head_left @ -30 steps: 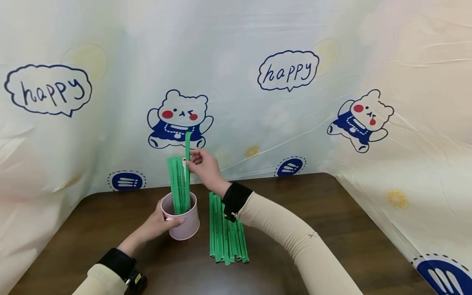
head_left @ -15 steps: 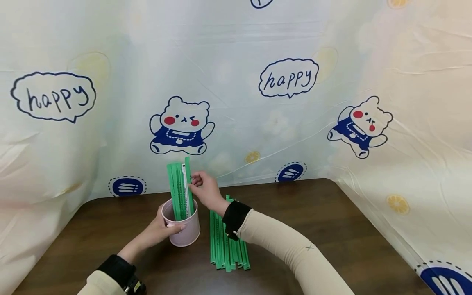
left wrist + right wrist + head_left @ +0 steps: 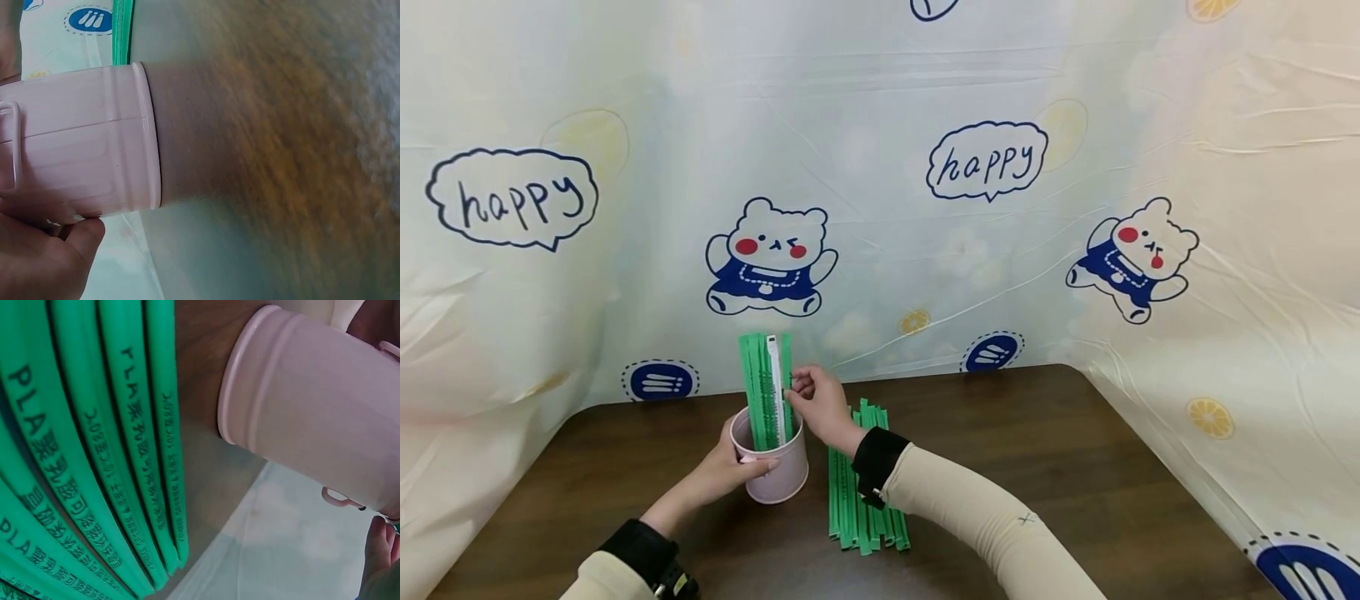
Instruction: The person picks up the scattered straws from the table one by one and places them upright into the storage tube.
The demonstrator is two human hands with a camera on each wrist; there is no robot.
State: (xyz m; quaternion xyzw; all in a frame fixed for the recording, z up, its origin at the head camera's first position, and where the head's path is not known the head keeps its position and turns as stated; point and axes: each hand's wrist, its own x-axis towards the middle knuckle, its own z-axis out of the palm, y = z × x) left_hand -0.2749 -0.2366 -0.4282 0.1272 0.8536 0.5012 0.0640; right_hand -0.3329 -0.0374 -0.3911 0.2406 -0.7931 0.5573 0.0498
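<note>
Straw: standing nearly upright at the right side of the cup, its lower end reaching inside the mouth; where it is ending below the rim is not showing.
Right hand: pinching that straw above the rim with thumb and a finger nearly closed together, the other fingers curling loosely.
Left hand: gripping the cup at its side, fingers spreading as wide as the wall, thumb lying across the front; the far fingers are partly hiding.
Straw handling: probably being very light, stiff along its length but bending or creasing if squeezed hard; the smooth wrapper is likely feeling a little slippery, so a gentle pinch around the middle or upper half is suiting it.
Cup handling: looking rigid and fairly light, best being held round the wall; a small loop is sticking out on one side.
Cup contents: holding a bunch of green straws leaning together, with one white strip showing between them and the pinched straw.
Pile: lying loose on the table beside the cup, partly hiding under the right forearm; dark print is running along the wrappers.
</note>
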